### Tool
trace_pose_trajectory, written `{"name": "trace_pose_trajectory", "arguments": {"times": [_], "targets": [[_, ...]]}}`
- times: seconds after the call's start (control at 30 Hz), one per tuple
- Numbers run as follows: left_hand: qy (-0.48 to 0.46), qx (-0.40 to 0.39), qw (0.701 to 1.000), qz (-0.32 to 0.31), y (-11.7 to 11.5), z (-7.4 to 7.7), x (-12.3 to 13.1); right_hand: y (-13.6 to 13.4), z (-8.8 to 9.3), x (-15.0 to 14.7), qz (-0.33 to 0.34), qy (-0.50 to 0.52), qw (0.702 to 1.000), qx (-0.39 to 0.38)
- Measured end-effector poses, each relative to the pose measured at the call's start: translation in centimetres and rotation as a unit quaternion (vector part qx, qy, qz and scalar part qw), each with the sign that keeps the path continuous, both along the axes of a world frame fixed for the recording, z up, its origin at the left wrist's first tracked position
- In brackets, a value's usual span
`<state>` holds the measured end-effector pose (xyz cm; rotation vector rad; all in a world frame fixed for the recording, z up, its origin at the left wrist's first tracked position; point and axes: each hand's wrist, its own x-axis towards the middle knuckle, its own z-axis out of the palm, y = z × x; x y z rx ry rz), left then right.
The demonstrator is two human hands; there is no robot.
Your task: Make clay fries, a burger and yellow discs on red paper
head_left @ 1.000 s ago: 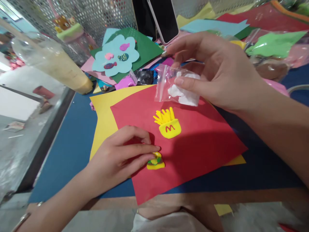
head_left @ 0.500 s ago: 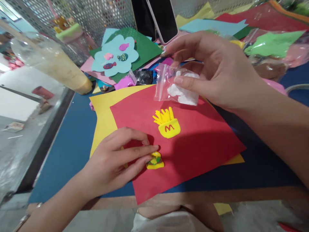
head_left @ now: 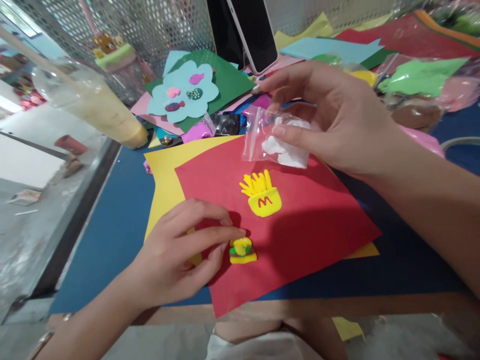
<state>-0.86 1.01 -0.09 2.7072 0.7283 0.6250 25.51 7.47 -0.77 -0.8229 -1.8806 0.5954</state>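
the left hand (head_left: pixel 176 255) rests on the red paper (head_left: pixel 318 235), fingers (head_left: pixel 225 234) loosely bent and gripping nothing. the small clay burger (head_left: pixel 243 251) lies just off their tips, below the index finger. the right hand (head_left: pixel 337 120) pinches a clear bag of white clay (head_left: pixel 279 145) above the clay fries (head_left: pixel 262 197).

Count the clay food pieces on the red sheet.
2: the yellow fries at the middle of the red sheet, and a small burger nearer its front edge, beside the left hand. That hand could hide more.
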Motion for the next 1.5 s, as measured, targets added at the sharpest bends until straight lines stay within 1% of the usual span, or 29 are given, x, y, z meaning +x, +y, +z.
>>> {"name": "trace_pose_trajectory", "arguments": {"times": [0.13,0.2,0.23,0.33,0.37,0.4,0.47,0.53,0.63,0.7,0.73,0.77,0.8,0.87,0.93,1.0,1.1,1.2,1.33,1.5], "targets": [[0.012,-0.005,1.000,0.003,-0.1,0.2,0.1,0.0,-0.1,-0.1,0.012,0.026,1.000,-0.003],[-0.001,0.002,1.000,0.017,-0.1,0.4,0.2,-0.1,0.0,-0.3,0.017,0.031,0.999,-0.010],[-0.011,0.009,0.999,0.035,0.0,0.5,0.3,-0.2,0.0,-0.5,0.021,0.031,0.999,-0.017],[-0.036,0.025,0.992,0.122,0.4,1.1,0.7,-0.8,0.0,-1.0,0.043,0.037,0.998,-0.037],[-0.039,0.017,0.990,0.137,0.6,1.2,1.0,-1.0,0.0,-1.2,0.050,0.039,0.997,-0.046],[-0.040,0.000,0.989,0.140,0.9,1.4,1.2,-1.2,0.0,-1.3,0.056,0.039,0.996,-0.056],[-0.048,-0.048,0.990,0.121,1.5,1.5,2.0,-1.6,-0.1,-1.7,0.060,0.033,0.995,-0.075],[-0.080,-0.090,0.986,0.116,2.2,1.4,2.9,-1.9,-0.2,-1.9,0.059,0.030,0.994,-0.085],[-0.174,-0.147,0.963,0.144,3.1,1.3,4.3,-2.0,-0.1,-2.0,0.050,0.053,0.994,-0.079],[-0.211,-0.168,0.948,0.167,3.3,1.6,4.8,-2.0,0.0,-1.9,0.035,0.070,0.995,-0.068],[-0.207,-0.166,0.948,0.177,3.2,1.8,4.8,-1.9,0.1,-1.9,0.023,0.076,0.995,-0.063],[-0.181,-0.156,0.953,0.185,2.9,2.1,4.6,-1.9,0.1,-1.8,0.011,0.081,0.995,-0.060],[-0.140,-0.142,0.961,0.191,2.4,2.5,4.2,-1.8,0.1,-1.7,-0.002,0.085,0.995,-0.057],[-0.010,-0.118,0.975,0.188,1.0,2.9,3.1,-1.5,0.0,-1.5,-0.024,0.095,0.994,-0.052],[0.088,-0.108,0.971,0.195,-0.6,2.9,1.8,-1.3,-0.1,-1.4,-0.036,0.101,0.993,-0.050],[0.125,-0.093,0.970,0.189,-2.0,2.3,0.8,-1.1,-0.2,-1.4,-0.036,0.100,0.993,-0.048],[0.125,-0.055,0.975,0.176,-3.3,0.7,0.1,-1.0,-0.3,-1.5,-0.030,0.092,0.994,-0.047],[0.098,-0.040,0.980,0.166,-3.6,-0.3,0.3,-1.0,-0.5,-1.5,-0.031,0.083,0.995,-0.047],[0.051,-0.041,0.986,0.154,-3.7,-0.6,0.7,-0.9,-0.6,-1.4,-0.033,0.076,0.995,-0.049],[0.020,-0.041,0.986,0.158,-4.0,-0.7,0.6,-1.0,-0.6,-1.5,-0.028,0.076,0.995,-0.056]]}}
